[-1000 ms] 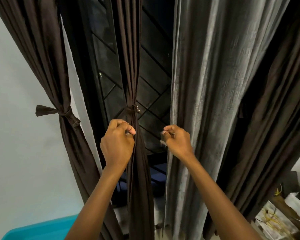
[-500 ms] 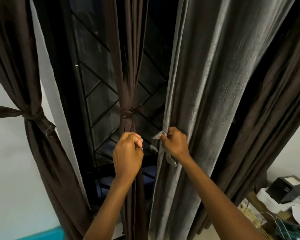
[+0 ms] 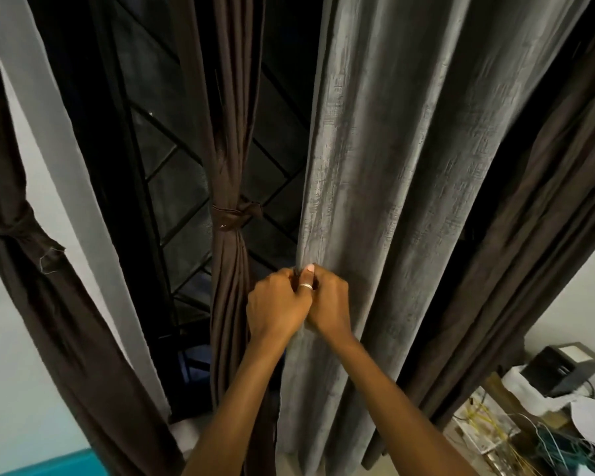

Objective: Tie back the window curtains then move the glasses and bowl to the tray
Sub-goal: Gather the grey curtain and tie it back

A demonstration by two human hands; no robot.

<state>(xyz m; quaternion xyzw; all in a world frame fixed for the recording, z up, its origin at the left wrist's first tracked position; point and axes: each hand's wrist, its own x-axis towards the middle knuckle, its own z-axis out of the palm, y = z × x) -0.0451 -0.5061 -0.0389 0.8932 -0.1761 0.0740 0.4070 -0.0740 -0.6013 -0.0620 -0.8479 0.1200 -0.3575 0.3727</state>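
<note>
A wide grey curtain (image 3: pixel 385 173) hangs loose in the middle right. My left hand (image 3: pixel 275 304) and my right hand (image 3: pixel 328 304) meet at its left edge, both with fingers curled on the grey fabric there; a grey tie strip is hidden between them. To their left a brown curtain (image 3: pixel 229 139) is bound by a knotted brown tie (image 3: pixel 236 218). At the far left another brown curtain (image 3: pixel 49 304) is also tied (image 3: pixel 12 223). Glasses, bowl and tray are out of view.
Behind the curtains is a dark window with a diagonal metal grille (image 3: pixel 172 173). A dark brown curtain (image 3: pixel 529 235) hangs at the right. Bottom right holds a black device (image 3: pixel 560 369), papers and tangled wires (image 3: pixel 516 441). A teal surface (image 3: pixel 49 463) shows bottom left.
My left hand let go of the middle brown curtain and moved right to join my right hand on the grey curtain's edge. The view shifted right.
</note>
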